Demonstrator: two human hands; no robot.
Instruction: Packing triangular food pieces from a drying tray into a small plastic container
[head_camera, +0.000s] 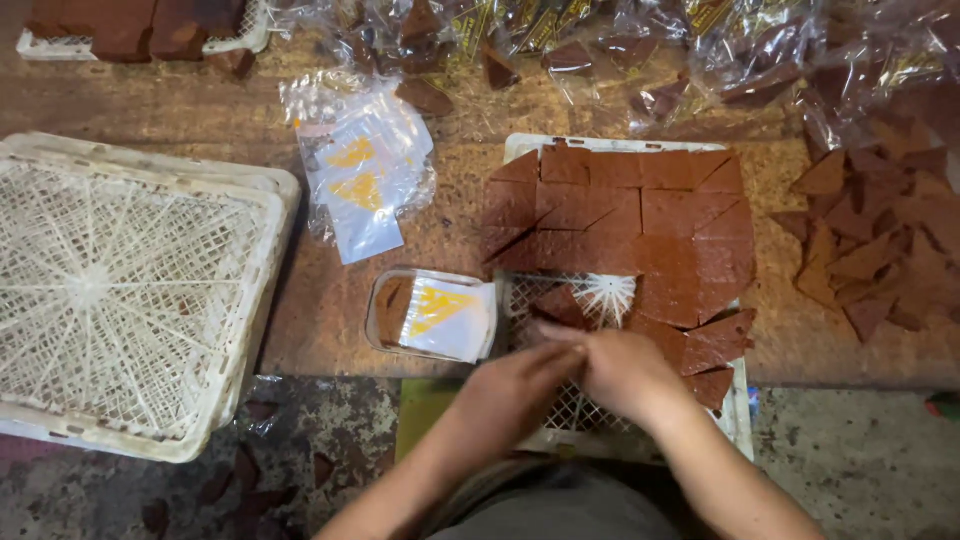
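From the head camera, both hands met over the near part of a white mesh tray (525, 150) of reddish-brown triangular slabs (620, 215). The left hand (515, 385) and right hand (625, 370) were blurred and overlapped, fingers curled together; what they pinched could not be made out, though a dark triangular piece (560, 305) lay just beyond the fingertips. The forearms ran off the bottom edge. Left of the tray sat a small clear container (385, 310) with a white-and-yellow packet; farther left, an empty white mesh tray (130, 300), partly cut off. Bare table showed between them. Loose triangles (870, 240) were piled at right.
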